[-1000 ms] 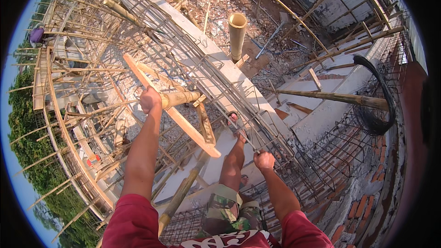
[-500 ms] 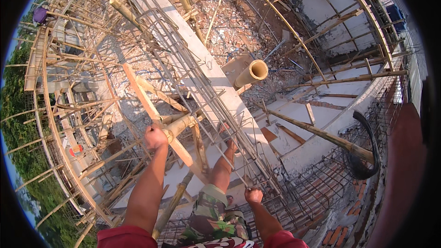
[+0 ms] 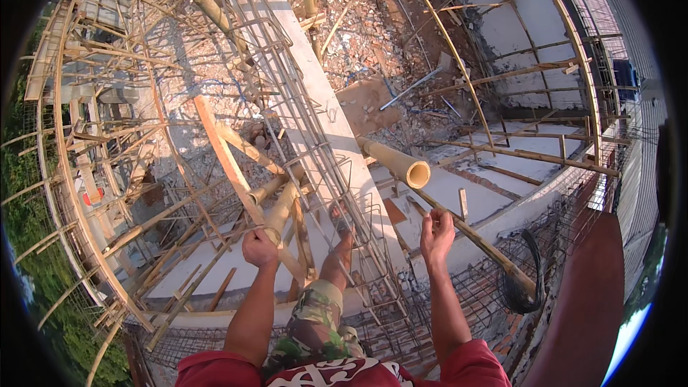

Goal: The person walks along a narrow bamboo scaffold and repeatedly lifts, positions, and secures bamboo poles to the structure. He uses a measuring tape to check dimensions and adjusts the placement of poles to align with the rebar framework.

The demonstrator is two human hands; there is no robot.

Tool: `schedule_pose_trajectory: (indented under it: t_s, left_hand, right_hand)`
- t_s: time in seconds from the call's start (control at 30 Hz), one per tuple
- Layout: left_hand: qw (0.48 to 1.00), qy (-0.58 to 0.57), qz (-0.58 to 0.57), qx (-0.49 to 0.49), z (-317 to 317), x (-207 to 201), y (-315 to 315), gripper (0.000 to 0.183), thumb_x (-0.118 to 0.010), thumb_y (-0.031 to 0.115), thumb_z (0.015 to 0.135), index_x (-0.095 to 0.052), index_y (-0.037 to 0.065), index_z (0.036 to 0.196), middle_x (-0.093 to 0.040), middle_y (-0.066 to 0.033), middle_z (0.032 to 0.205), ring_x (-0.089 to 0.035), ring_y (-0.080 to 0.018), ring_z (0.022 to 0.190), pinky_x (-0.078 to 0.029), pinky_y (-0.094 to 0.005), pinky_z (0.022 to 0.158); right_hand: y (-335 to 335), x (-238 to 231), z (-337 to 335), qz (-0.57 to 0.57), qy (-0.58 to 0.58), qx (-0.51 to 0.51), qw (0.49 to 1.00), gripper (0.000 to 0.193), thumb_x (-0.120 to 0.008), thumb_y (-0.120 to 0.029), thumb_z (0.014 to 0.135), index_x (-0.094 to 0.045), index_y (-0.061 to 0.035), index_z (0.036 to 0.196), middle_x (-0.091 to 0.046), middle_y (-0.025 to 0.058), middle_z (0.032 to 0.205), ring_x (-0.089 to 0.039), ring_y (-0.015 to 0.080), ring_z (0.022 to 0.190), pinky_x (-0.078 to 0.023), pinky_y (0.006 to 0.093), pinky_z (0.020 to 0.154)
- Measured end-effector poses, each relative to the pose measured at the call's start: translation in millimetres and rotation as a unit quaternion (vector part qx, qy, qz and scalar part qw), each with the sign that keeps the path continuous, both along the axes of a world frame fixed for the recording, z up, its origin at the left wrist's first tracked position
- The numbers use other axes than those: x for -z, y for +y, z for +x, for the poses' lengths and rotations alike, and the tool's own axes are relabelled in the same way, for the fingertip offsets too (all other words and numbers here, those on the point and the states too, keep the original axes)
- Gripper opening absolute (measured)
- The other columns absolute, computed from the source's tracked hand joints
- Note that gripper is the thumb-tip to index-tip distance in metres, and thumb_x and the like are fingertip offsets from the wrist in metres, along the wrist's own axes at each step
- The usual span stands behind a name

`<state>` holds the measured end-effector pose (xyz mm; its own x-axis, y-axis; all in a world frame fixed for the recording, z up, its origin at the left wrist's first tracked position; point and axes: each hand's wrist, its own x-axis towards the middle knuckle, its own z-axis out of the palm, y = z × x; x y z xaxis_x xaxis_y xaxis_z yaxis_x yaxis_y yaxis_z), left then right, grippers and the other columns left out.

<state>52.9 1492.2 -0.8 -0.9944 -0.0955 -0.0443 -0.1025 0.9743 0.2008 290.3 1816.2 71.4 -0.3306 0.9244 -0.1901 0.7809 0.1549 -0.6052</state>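
My left hand (image 3: pixel 260 247) is a closed fist beside the cut end of a bamboo pole (image 3: pixel 284 208) and a sawn wooden plank (image 3: pixel 223 150); whatever lies inside the fingers is hidden. My right hand (image 3: pixel 437 236) is raised in the air, loosely bent with thumb and fingers apart, nothing visible in it. Just beyond it juts the hollow end of a thick bamboo pole (image 3: pixel 398 161). Between my arms a long rebar cage (image 3: pixel 304 125) with square stirrups runs away along a pale concrete beam (image 3: pixel 340 118). One of my feet (image 3: pixel 342 218) rests by the cage.
Bamboo scaffolding (image 3: pixel 61 143) curves along the left. Rubble ground (image 3: pixel 358 36) lies far below. On the right are a slanting bamboo pole (image 3: pixel 487 251), a coil of black wire (image 3: pixel 527 279), a rebar mesh (image 3: pixel 562 226) and a dark red surface (image 3: pixel 584 301).
My right hand has let go of the rebar cage and risen up and to the right, near the hollow bamboo end. My left fist has shifted slightly down along the plank; the view has turned.
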Motion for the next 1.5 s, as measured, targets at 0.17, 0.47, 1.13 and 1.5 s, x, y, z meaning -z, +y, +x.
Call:
schedule_pose_trajectory:
  t_s: [0.17,0.47,1.13,1.5]
  left_hand:
    - [0.999,-0.011,0.023,0.020,4.1,7.5,-2.5,0.030,-0.055,0.027,0.087,-0.062,0.002,0.073,-0.062,-0.0172,0.075,-0.060,-0.0408,0.072,-0.045,-0.0519,0.066]
    - [0.997,0.008,0.059,0.045,8.6,3.1,-13.8,0.022,-0.057,0.017,0.085,-0.056,0.003,0.068,-0.058,-0.0165,0.072,-0.057,-0.0398,0.069,-0.043,-0.0510,0.062]
    - [0.997,-0.029,0.068,0.022,9.4,9.7,-9.8,0.023,-0.057,0.026,0.086,-0.061,0.005,0.077,-0.061,-0.0160,0.077,-0.059,-0.0390,0.073,-0.046,-0.0490,0.067]
    - [0.998,0.014,0.048,0.030,10.1,15.7,5.0,0.019,-0.056,0.020,0.081,-0.057,0.006,0.067,-0.061,-0.0143,0.074,-0.059,-0.0386,0.071,-0.048,-0.0515,0.062]
  right_hand:
    - [75.7,56.0,-109.3,0.048,-0.075,-0.054,0.995,0.038,-0.070,-0.035,0.088,-0.061,-0.0046,0.108,-0.061,0.0160,0.110,-0.058,0.0371,0.101,-0.046,0.0494,0.085]
    - [71.3,79.3,-113.9,0.074,-0.037,-0.012,0.997,0.033,-0.061,-0.026,0.079,-0.068,-0.0084,0.106,-0.066,0.0127,0.114,-0.063,0.0356,0.103,-0.049,0.0479,0.088]
    - [79.5,69.4,-123.0,-0.019,-0.174,0.001,0.985,0.040,-0.051,-0.038,0.082,-0.074,-0.0131,0.102,-0.069,0.0118,0.107,-0.065,0.0356,0.100,-0.051,0.0476,0.087]
    - [85.7,73.8,-119.3,-0.010,-0.176,0.007,0.984,0.031,-0.056,-0.035,0.080,-0.075,-0.0132,0.092,-0.068,0.0131,0.103,-0.064,0.0378,0.097,-0.050,0.0487,0.085]
